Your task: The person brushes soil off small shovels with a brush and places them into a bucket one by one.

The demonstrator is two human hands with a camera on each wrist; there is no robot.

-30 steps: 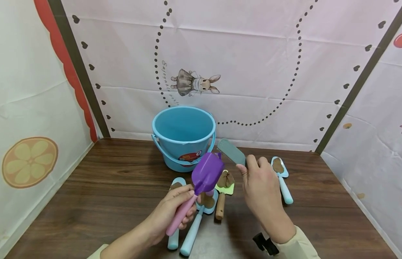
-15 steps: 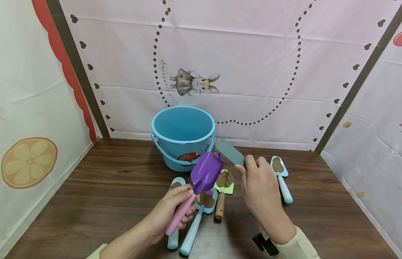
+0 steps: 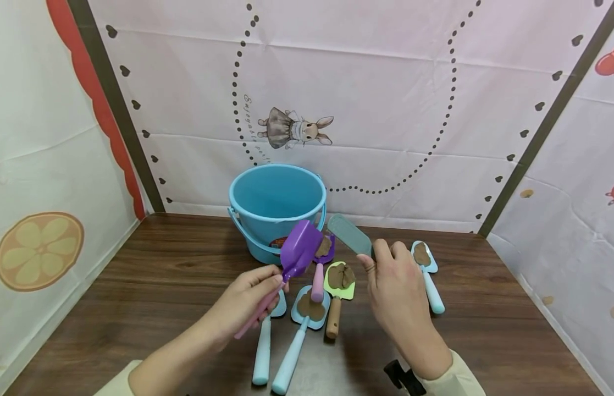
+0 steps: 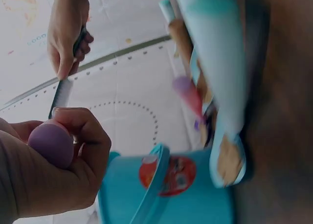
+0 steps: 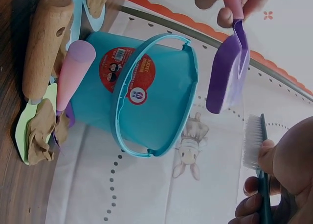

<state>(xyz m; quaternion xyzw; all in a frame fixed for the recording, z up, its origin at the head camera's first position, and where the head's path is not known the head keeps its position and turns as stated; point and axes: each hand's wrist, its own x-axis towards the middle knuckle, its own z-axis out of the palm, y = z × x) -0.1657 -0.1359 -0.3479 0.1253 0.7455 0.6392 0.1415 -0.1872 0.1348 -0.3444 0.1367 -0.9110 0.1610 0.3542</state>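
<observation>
My left hand (image 3: 244, 300) grips the pink handle of a purple toy shovel (image 3: 300, 248), its scoop raised in front of the bucket. No clay is visible on this scoop. The right hand (image 3: 398, 291) holds a green brush (image 3: 350, 235); white bristles (image 5: 253, 141) show in the right wrist view. Between the hands lies a second purple shovel, its pink handle (image 3: 317, 283) over a light blue shovel (image 3: 289, 357) with brown clay on it. Beside them is a green trowel (image 3: 348, 290) with a wooden handle and a brown lump on its blade.
A blue bucket (image 3: 262, 232) stands at the back of the wooden table (image 3: 138, 308), its handle lowered. Another light blue shovel (image 3: 262, 352) lies partly under my left hand. One more light blue shovel (image 3: 433, 293) with brown clay lies at the right. Printed cloth surrounds the table.
My left hand has moved left with the purple shovel, uncovering the second purple shovel lying behind it. The right hand and brush have stayed nearly in place.
</observation>
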